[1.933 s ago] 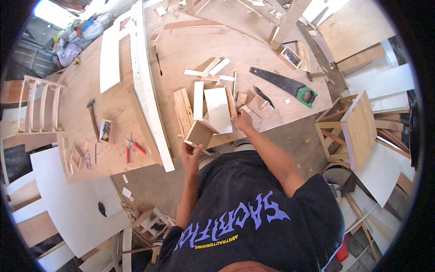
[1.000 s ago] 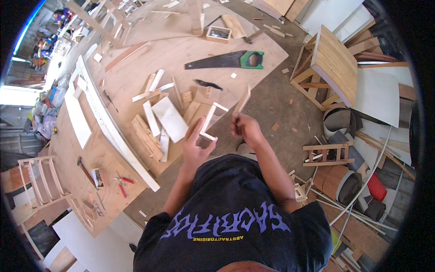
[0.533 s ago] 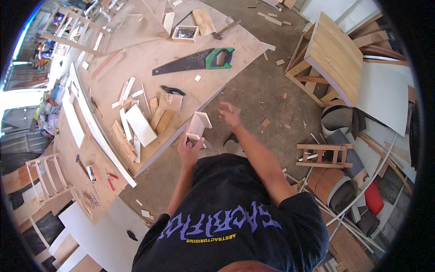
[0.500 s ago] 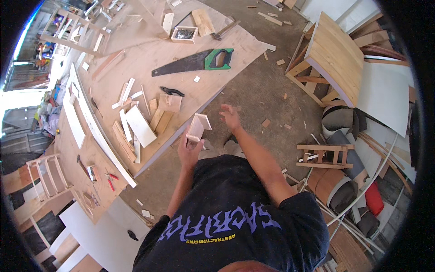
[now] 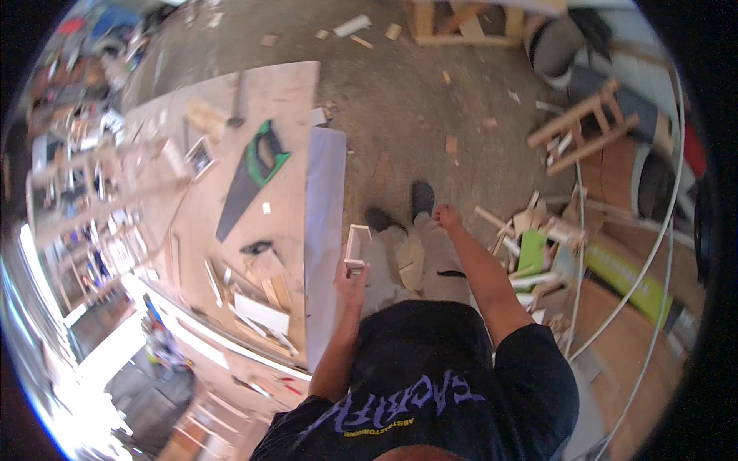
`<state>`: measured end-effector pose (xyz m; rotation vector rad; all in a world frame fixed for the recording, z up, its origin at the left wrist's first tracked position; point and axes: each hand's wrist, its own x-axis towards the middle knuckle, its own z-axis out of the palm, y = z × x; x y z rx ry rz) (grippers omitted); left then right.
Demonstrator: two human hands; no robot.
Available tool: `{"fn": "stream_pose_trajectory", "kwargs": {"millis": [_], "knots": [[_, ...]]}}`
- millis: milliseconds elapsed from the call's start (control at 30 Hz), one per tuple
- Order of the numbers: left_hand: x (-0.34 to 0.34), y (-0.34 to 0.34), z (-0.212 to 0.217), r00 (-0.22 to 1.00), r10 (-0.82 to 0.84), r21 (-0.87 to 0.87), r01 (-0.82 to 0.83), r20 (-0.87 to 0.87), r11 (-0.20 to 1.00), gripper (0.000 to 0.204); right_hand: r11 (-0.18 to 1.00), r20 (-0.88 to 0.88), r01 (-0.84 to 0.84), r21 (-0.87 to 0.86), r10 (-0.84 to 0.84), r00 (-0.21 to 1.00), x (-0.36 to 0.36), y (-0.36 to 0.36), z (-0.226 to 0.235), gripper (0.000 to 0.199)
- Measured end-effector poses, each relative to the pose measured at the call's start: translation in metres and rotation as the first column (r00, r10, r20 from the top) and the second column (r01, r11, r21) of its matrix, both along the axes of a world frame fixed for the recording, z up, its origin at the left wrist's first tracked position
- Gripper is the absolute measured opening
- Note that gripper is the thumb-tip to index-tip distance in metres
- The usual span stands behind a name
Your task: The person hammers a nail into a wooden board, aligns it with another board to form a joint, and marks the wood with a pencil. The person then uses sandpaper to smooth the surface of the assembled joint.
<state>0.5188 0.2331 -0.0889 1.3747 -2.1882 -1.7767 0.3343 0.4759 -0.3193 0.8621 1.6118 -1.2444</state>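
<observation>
My left hand (image 5: 351, 283) grips a small open-sided piece of joined pale boards (image 5: 357, 244), holding it from below, beside the workbench edge and in front of my legs. My right hand (image 5: 447, 217) hangs above the floor beside my right leg. Blur hides how its fingers lie, and nothing shows in it. On the workbench (image 5: 296, 169), to the left, lie a handsaw (image 5: 252, 178) with a green and black handle, dark pliers (image 5: 257, 247) and several wood offcuts (image 5: 263, 315).
A hammer (image 5: 236, 100) and a small box (image 5: 201, 156) lie farther along the bench. To my right are a heap of scrap wood (image 5: 538, 250), a small wooden frame (image 5: 588, 127) and rolled sheets (image 5: 615, 96). Loose offcuts dot the floor (image 5: 384, 100). Pale hoses (image 5: 638, 284) curve at far right.
My view has turned to the right, so the bench now lies wholly to my left. My right hand has dropped to my side. The joined boards remain in my left hand.
</observation>
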Motion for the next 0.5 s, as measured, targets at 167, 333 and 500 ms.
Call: {"fn": "stream_pose_trajectory", "kwargs": {"millis": [167, 333, 500], "knots": [[-0.024, -0.005, -0.102, 0.979, 0.037, 0.131, -0.064, 0.2, 0.989, 0.074, 0.993, -0.18, -0.089, 0.082, 0.103, 0.978, 0.082, -0.001, -0.185, 0.037], [-0.051, -0.006, -0.241, 0.938, 0.337, 0.253, -0.345, 0.078, 0.904, 0.069, 0.805, -0.275, -0.497, 0.324, 0.583, 0.765, 0.053, -0.072, -0.2, 0.043], [-0.053, -0.001, -0.31, 0.961, 0.267, 0.006, -0.268, 0.072, 0.963, 0.055, 0.809, -0.332, -0.465, 0.359, 0.576, 0.747, 0.039, -0.138, -0.334, 0.049]]}}
